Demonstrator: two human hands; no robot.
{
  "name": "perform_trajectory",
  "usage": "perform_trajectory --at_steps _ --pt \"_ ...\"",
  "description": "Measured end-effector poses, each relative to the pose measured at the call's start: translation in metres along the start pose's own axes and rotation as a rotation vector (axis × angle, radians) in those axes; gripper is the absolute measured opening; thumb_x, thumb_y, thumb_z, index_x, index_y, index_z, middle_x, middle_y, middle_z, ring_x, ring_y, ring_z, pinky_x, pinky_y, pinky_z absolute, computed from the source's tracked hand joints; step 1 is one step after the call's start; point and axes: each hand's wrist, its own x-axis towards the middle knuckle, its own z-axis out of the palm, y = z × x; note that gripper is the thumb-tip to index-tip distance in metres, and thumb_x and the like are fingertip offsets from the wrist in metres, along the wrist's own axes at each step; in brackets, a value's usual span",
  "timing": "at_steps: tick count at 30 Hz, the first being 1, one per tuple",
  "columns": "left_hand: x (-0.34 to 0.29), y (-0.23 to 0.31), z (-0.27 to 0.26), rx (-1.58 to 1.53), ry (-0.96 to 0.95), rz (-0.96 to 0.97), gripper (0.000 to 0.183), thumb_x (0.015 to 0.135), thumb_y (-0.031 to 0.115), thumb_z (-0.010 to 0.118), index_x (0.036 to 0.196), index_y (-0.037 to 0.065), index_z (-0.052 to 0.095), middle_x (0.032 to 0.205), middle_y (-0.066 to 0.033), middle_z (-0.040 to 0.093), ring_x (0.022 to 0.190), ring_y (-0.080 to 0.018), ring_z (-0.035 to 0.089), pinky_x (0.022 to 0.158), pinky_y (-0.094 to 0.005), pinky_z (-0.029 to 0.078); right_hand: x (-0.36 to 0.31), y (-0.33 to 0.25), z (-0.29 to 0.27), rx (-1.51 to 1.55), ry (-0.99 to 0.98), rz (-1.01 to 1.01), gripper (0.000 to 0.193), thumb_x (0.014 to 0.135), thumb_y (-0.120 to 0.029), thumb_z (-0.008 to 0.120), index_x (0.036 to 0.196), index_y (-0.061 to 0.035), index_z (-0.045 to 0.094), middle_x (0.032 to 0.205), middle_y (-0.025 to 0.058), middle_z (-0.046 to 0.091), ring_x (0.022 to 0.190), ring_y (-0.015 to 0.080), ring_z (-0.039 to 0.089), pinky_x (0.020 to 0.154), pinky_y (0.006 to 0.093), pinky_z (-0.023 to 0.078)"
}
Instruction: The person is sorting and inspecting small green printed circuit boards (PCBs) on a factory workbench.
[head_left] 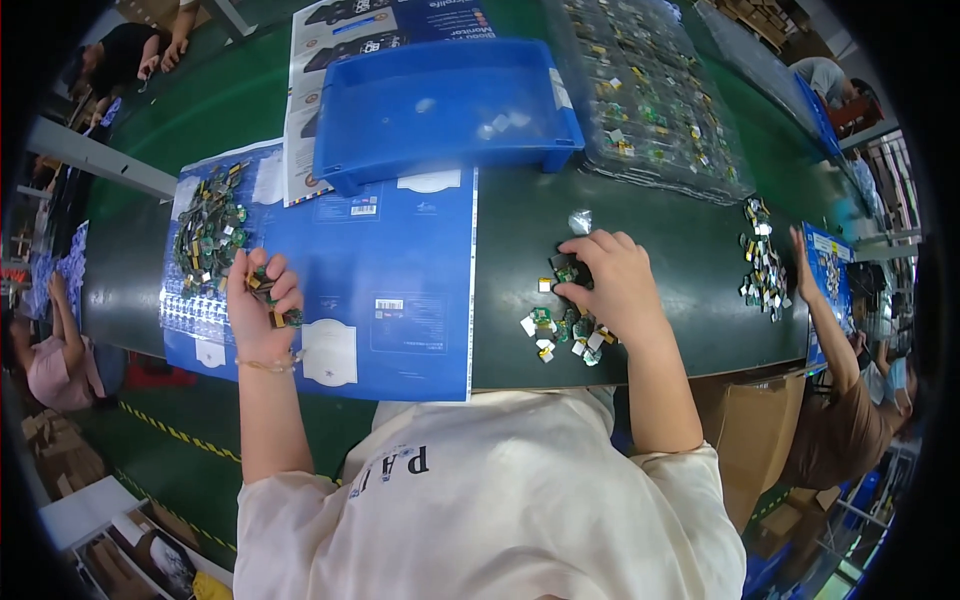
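My left hand [250, 312], palm up, curls its fingers round several small circuit boards [282, 317] with dark and yellowish parts. It is over a printed blue sheet, beside a heap of similar small boards [208, 235] with dark leads. My right hand [622, 285] is closed in a pinch on a small dark board [563, 266] above the dark green tabletop. Just below its fingers is a loose pile of small green boards [572, 328] with white square pieces. A lone small piece [545, 285] sits left of the fingertips, and a crumpled silvery bit [580, 222] is beyond them.
An open blue plastic bin [440, 110] stands ahead on the sheets [420, 260]. Stacked clear trays [665, 110] full of boards are at the far right. Another row of boards [763, 262] is near a co-worker's arm [828, 305]. A cardboard box [755, 430] is below the table's right edge.
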Motion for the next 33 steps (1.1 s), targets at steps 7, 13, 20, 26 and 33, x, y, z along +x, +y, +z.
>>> perform_trajectory --at_steps 7,13,20,26,33 --pt "-0.004 -0.013 0.01 0.016 0.149 0.024 0.033 0.097 0.042 0.045 0.099 0.011 0.058 0.081 -0.0052 0.051 0.058 -0.0116 0.045 0.041 -0.0181 0.035 -0.004 0.01 0.005 0.246 -0.002 0.005 0.039 0.069 -0.011 0.074 0.107 -0.0103 0.064 0.092 0.0026 0.061 0.087 0.023 0.056 0.081 0.0352 0.044" --pt "-0.004 -0.048 0.008 0.081 -0.109 -0.351 0.046 0.094 0.051 0.043 0.104 0.01 0.06 0.09 -0.0119 0.061 0.065 -0.0167 0.055 0.041 -0.0187 0.039 0.004 -0.01 -0.001 0.799 0.059 0.003 0.04 0.072 -0.004 0.07 0.111 -0.0067 0.063 0.097 0.0055 0.061 0.091 0.0201 0.056 0.083 0.0325 0.045" --pt "-0.006 -0.121 0.061 -0.031 -0.409 -0.679 0.065 0.093 0.062 0.033 0.118 0.006 0.054 0.103 -0.0175 0.064 0.078 -0.0253 0.068 0.042 -0.0231 0.046 0.028 -0.067 -0.015 0.548 0.192 -0.44 0.048 0.071 -0.013 0.074 0.117 -0.0081 0.059 0.118 0.0092 0.06 0.109 0.0289 0.055 0.094 0.0392 0.041" --pt "-0.009 -0.117 0.049 0.0 -0.303 -0.592 0.034 0.098 0.042 0.043 0.093 0.011 0.054 0.083 -0.0061 0.053 0.061 -0.0117 0.042 0.042 -0.0194 0.033 0.018 -0.045 -0.004 0.652 0.198 -0.247 0.047 0.078 -0.015 0.066 0.122 -0.006 0.055 0.122 0.0077 0.059 0.115 0.0249 0.052 0.097 0.0359 0.038" --pt "0.009 0.006 0.035 0.317 -0.18 0.234 0.049 0.097 0.052 0.035 0.074 0.011 0.051 0.061 -0.0025 0.047 0.044 -0.0088 0.038 0.037 -0.0217 0.028 -0.005 -0.013 0.004 0.673 0.16 -0.097 0.039 0.079 -0.009 0.06 0.118 -0.0053 0.058 0.121 0.0076 0.059 0.114 0.0205 0.051 0.089 0.0293 0.038"
